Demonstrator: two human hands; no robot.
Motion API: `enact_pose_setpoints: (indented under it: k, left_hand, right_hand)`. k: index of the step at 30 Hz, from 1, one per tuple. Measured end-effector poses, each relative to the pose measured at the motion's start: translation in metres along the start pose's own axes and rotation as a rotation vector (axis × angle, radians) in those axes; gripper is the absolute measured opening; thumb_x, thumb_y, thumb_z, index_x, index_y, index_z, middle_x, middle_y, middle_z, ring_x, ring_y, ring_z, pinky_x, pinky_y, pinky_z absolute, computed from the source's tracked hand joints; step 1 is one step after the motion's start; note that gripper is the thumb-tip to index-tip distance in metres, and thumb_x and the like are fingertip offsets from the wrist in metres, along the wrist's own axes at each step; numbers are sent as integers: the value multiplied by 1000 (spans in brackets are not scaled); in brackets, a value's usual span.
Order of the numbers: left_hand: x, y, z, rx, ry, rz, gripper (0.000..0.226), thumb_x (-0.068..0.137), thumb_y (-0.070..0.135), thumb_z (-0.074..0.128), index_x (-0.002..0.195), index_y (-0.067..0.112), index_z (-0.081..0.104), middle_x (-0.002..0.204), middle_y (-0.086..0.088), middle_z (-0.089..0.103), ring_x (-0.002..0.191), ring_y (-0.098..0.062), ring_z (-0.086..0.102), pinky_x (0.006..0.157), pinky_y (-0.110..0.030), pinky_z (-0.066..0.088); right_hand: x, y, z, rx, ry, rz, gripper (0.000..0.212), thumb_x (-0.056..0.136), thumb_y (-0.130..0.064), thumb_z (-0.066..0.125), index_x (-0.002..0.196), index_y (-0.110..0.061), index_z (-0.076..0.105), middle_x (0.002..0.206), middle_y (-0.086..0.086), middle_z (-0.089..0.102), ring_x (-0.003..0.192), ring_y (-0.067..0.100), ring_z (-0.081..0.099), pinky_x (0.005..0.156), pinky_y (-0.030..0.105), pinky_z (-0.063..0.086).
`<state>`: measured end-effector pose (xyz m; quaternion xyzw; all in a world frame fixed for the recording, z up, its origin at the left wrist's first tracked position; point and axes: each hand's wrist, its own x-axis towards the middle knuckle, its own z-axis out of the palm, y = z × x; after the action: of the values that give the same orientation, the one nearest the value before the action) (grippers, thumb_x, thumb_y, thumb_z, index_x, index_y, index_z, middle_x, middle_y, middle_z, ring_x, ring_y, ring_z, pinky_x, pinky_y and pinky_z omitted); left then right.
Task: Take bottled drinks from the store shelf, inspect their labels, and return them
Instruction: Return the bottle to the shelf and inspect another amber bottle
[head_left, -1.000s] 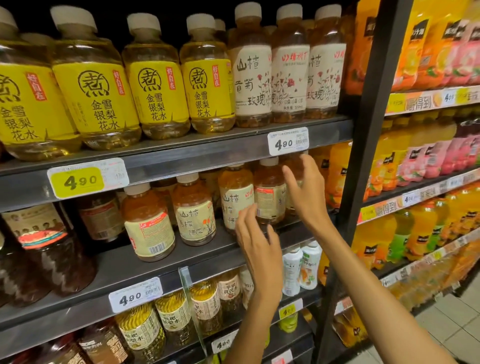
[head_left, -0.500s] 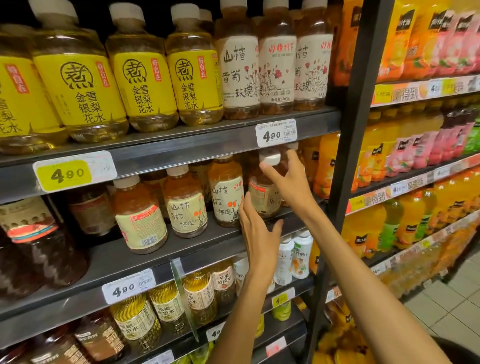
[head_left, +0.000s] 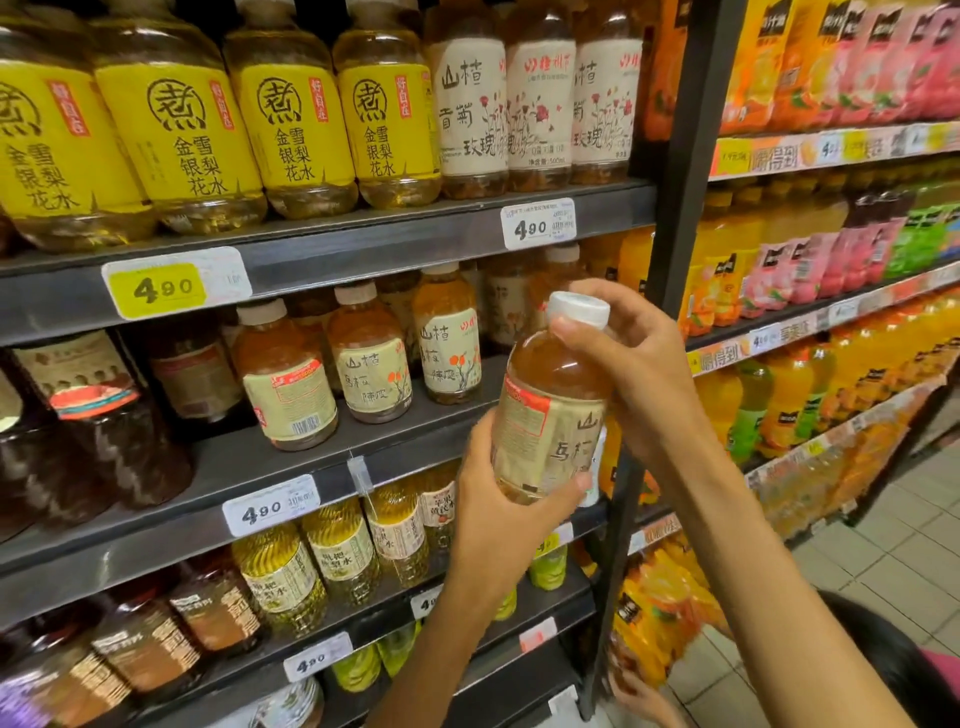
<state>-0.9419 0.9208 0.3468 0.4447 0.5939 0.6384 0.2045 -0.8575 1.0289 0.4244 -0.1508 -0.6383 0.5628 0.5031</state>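
Holding the amber bottle (head_left: 553, 415) out in front of the middle shelf (head_left: 291, 457), clear of the rows behind it, puts its cream label at reading height, which fits the inspection step of the task rather than taking or returning. It is gripped at both ends, probably so it can be turned about its long axis without slipping: the right hand (head_left: 639, 374) comes over from above and behind, fingers curled round the neck just under the white cap (head_left: 577, 310), while the left hand (head_left: 498, 499) cups the base from below, thumb pressed against the lower edge of the label. The bottle leans a little, cap tipped toward the right (the red-bordered fine print faces left, the large brush characters face the camera). Both forearms rise from the lower edge of view and converge on it, the left nearly vertical, the right angled in from the lower right. Matching bottles (head_left: 371, 358) stand upright on the shelf just beside it.
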Motion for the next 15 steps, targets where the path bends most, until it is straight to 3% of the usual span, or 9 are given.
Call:
enact_pose_setpoints:
  k: [3, 5, 7, 9, 12, 15]
  left_hand:
    - [-29, 18, -11, -105, -137, -61, 64, 61, 38, 78, 120, 36, 54, 108, 17, 69, 100, -3, 65, 75, -14, 53]
    - [-44, 25, -16, -180, -212, -146, 56, 59, 46, 72, 112, 36, 58, 106, 14, 71, 99, -7, 68, 76, -20, 56]
    - [-57, 27, -22, -249, -271, -219, 49, 59, 51, 67, 105, 37, 63, 106, 10, 72, 100, -13, 69, 84, -32, 56]
    - [-66, 29, -30, -265, -280, -254, 46, 58, 55, 66, 101, 38, 64, 106, 10, 72, 101, -14, 68, 89, -37, 55]
    - [-70, 33, -46, -292, -245, -276, 54, 57, 54, 71, 105, 33, 60, 106, 8, 73, 101, -15, 68, 89, -39, 54]
    - [-67, 41, -61, -421, -200, -263, 57, 60, 54, 73, 109, 28, 60, 104, 4, 74, 97, -13, 70, 72, -25, 57]
  right_hand:
    - [-10, -11, 0, 131, -151, 96, 33, 79, -27, 69, 110, -17, 67, 102, 9, 73, 94, 21, 70, 73, 25, 55]
    - [-17, -13, 4, 278, -274, 182, 36, 84, -31, 62, 114, -12, 64, 100, 11, 73, 100, 27, 68, 78, 30, 55]
    - [-24, -12, 12, 437, -376, 277, 51, 78, -37, 72, 116, -6, 62, 100, 13, 71, 106, 34, 64, 89, 41, 54]
    - [-30, -12, 22, 562, -456, 310, 48, 76, -36, 71, 111, -4, 65, 99, 15, 71, 102, 34, 66, 94, 45, 51]
    - [-36, -15, 36, 599, -436, 315, 34, 80, -29, 61, 103, -5, 67, 90, 9, 72, 91, 26, 69, 85, 39, 55]
    - [-40, -19, 48, 506, -368, 284, 29, 82, -26, 60, 103, -6, 64, 88, 6, 72, 88, 22, 67, 81, 34, 55]
